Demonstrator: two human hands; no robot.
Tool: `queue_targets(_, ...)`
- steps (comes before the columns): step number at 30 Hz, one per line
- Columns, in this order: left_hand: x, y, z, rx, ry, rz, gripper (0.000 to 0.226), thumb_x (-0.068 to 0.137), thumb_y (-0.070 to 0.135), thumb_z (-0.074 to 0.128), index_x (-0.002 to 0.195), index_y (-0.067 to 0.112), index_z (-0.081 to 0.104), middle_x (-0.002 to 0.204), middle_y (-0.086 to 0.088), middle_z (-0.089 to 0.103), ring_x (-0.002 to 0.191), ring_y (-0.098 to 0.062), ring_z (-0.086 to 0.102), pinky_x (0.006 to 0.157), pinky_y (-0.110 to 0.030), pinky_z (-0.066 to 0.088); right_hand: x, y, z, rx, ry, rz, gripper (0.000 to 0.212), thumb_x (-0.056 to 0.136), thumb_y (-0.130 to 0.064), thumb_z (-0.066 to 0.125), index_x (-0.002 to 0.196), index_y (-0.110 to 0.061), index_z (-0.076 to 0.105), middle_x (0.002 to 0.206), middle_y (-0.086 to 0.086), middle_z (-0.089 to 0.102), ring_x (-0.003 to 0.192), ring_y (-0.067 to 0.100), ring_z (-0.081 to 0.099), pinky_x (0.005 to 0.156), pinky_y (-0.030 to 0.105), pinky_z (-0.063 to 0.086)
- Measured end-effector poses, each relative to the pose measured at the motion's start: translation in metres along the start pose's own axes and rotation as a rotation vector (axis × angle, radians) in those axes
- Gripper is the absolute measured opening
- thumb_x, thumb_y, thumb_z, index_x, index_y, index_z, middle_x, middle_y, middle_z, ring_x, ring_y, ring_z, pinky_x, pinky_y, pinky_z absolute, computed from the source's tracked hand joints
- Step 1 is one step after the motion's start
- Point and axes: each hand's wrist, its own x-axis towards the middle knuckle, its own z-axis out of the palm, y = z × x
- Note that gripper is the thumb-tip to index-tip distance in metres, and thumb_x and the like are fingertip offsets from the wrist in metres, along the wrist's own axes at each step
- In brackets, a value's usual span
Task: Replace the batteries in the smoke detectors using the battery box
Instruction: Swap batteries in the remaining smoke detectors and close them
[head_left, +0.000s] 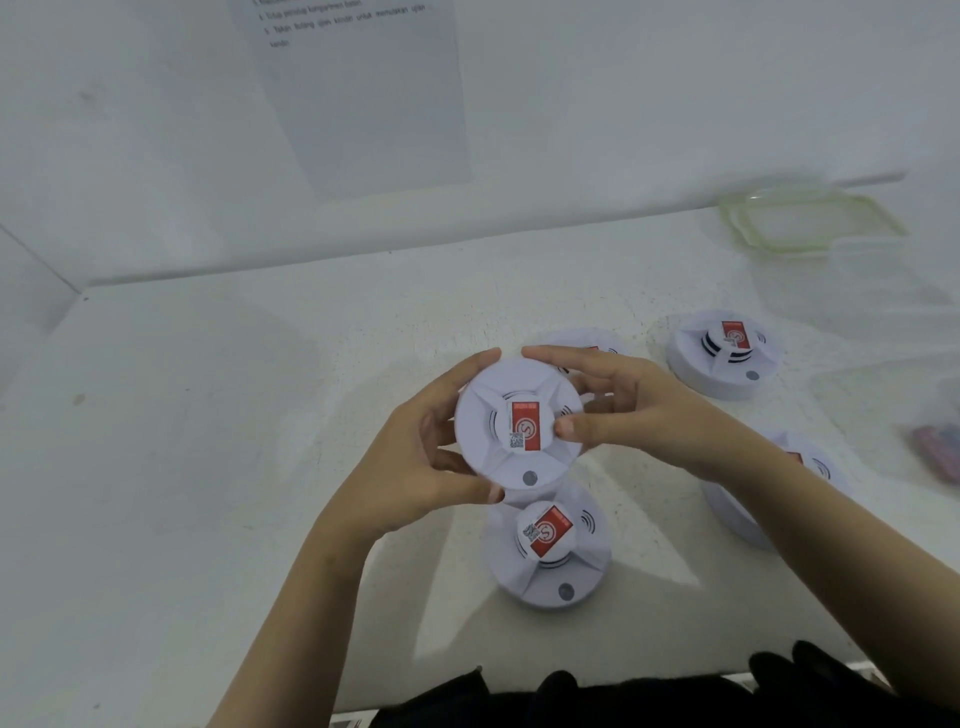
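1. Dark crumpled fabric (623, 696) lies at the near edge of the matt white table (208, 467).
2. The left hand (415, 457) curls round the left rim of a round, ribbed white plastic smoke detector (488, 395), which is held above the table.
3. The right hand (639, 415) grips its right rim, with the thumb beside the red sticker.
4. A second detector (548, 551) sits just below.
5. A third detector (722, 353) lies to the right.
6. A blurred clear plastic box (883, 291) stands at the far right.

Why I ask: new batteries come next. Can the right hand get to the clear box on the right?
Probably not yet: the right hand grips the smoke detector together with the left hand. Once freed, the way to the clear box looks open.
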Motion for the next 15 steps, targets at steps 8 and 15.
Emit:
queue_targets(8, -0.003, -0.010, -0.009, 0.016, 0.083, 0.023, 0.102, 0.056, 0.015, 0.084, 0.142, 0.024, 0.031, 0.133, 0.006, 0.055, 0.123, -0.017, 0.055, 0.093, -0.030, 0.053, 0.019, -0.003, 0.008, -0.007, 0.016, -0.027, 0.054, 0.084, -0.013, 0.067, 0.133, -0.028, 0.050, 0.114, 0.015, 0.062, 0.093, 0.024, 0.068, 0.074, 0.032, 0.058)
queue_targets(15, -0.002, -0.007, -0.019, 0.103, 0.238, 0.093, 0.100, 0.053, 0.023, 0.083, 0.139, 0.023, 0.032, 0.134, 0.014, 0.050, 0.125, -0.010, 0.052, 0.093, -0.023, 0.050, 0.047, -0.011, 0.017, -0.184, 0.053, -0.075, 0.047, 0.082, -0.023, 0.071, 0.126, -0.027, 0.053, 0.104, -0.003, 0.069, 0.094, 0.009, 0.066, 0.075, 0.023, 0.053)
